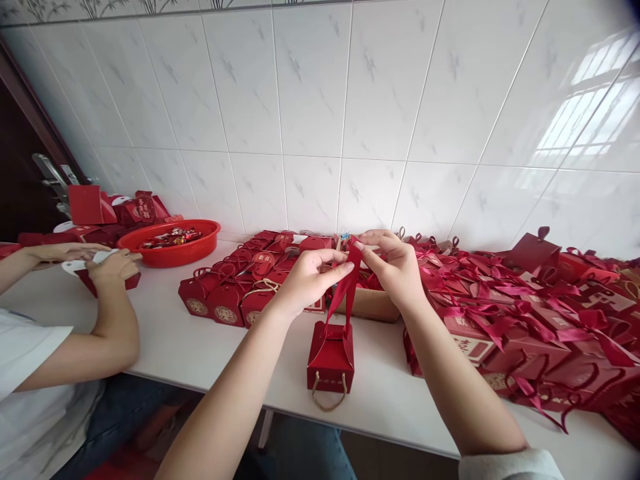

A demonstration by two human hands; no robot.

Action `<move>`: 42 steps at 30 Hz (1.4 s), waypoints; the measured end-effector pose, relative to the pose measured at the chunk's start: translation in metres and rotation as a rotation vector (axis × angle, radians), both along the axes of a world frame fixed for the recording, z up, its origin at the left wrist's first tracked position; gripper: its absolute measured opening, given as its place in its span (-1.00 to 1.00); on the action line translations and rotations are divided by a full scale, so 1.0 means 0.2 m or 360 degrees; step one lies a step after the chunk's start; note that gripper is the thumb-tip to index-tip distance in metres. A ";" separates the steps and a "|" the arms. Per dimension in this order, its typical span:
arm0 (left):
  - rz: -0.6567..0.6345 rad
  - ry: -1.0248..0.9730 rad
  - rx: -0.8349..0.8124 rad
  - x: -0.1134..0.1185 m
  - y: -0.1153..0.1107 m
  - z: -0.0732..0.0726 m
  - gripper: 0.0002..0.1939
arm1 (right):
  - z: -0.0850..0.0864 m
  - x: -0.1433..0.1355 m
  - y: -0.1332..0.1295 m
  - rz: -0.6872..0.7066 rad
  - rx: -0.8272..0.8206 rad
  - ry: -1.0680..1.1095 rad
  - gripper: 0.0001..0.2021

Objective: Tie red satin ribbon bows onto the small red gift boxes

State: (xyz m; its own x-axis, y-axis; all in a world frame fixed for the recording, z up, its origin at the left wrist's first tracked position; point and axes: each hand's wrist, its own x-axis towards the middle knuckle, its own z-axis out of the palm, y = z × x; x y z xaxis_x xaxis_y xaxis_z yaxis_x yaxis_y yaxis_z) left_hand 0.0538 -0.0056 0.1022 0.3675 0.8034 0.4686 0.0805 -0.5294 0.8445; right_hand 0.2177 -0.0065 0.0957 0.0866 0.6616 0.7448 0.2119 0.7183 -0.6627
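Observation:
A small red gift box (331,357) stands on the white table in front of me, a twine handle (329,405) hanging down its near side. From its top a dark red ribbon (345,293) rises to my hands. My left hand (313,277) pinches the ribbon between thumb and fingers from the left. On the other side my right hand (393,263) grips the ribbon's upper end, thumb against the fingers. Both hands are above the box, close together. Behind them sits an open brown cardboard box (370,303), its contents partly hidden.
Rows of red boxes (227,303) stand left of centre; many ribbon-tied boxes (525,333) are piled at the right. A red basin (180,248) with wrapped sweets is at the back left. A co-worker's hands (107,263) hold a box at the left. The tiled wall (310,100) borders the table (220,357).

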 end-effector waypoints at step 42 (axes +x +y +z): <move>0.0644 0.0072 0.1361 -0.03 0.06 -0.11 -0.78 | -0.17 -0.04 0.04 0.1257 -0.0893 0.0500 -0.85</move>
